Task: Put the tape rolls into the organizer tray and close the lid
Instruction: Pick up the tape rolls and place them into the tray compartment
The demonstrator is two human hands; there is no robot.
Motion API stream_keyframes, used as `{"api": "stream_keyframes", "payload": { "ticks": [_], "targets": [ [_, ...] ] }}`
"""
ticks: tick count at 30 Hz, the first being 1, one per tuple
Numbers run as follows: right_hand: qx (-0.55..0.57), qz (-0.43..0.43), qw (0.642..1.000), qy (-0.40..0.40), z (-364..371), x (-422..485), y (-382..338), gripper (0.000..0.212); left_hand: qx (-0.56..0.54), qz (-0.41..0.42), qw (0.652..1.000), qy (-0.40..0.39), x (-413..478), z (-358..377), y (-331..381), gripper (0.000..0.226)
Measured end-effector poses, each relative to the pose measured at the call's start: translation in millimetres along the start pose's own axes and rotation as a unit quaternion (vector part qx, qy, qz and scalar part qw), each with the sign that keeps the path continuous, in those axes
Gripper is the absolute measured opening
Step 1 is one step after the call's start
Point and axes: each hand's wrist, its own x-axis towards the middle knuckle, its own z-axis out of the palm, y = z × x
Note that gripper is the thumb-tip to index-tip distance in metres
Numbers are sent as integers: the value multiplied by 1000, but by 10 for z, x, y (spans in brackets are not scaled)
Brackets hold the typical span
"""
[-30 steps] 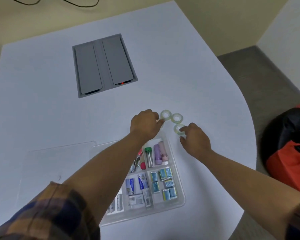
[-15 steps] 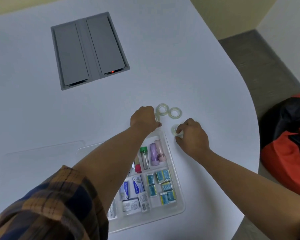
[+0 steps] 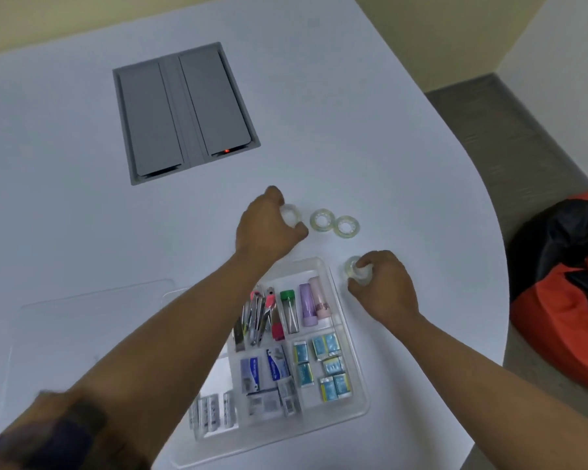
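A clear organizer tray (image 3: 355, 347) lies on the white table, its compartments filled with small tools, tubes and packets. Its clear lid (image 3: 82, 320) lies flat to the left. My left hand (image 3: 265, 228) is beyond the tray's far edge, fingers closed on a clear tape roll (image 3: 291, 213). Two more tape rolls (image 3: 322, 220) (image 3: 346, 227) lie flat on the table just right of it. My right hand (image 3: 384, 286) is at the tray's far right corner, gripping another tape roll (image 3: 353, 270).
A grey cable hatch (image 3: 184, 110) is set into the table farther back. The table's curved edge (image 3: 489, 252) runs on the right. A red and black bag (image 3: 564, 286) sits on the floor beyond it.
My left hand closed on a tape roll beyond the tray. My right hand lifted its roll off the table and drew it back toward the tray's corner.
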Motion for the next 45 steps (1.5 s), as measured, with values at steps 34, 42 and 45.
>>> {"api": "stream_keyframes", "payload": {
  "ticks": [34,42,45],
  "targets": [
    [-302,-323,873,-208,1048,-789,-2006,28,196,-104,975,-10,-1799,-706,-1245,23],
    [-363,-337,835,-239,1215,-782,-1997,24,199,-135,969,-52,-1754,-583,-1376,20],
    [-377,-345,825,-239,1274,-778,-2003,19,195,-136,970,-50,-1738,-560,-1374,19]
  ]
}}
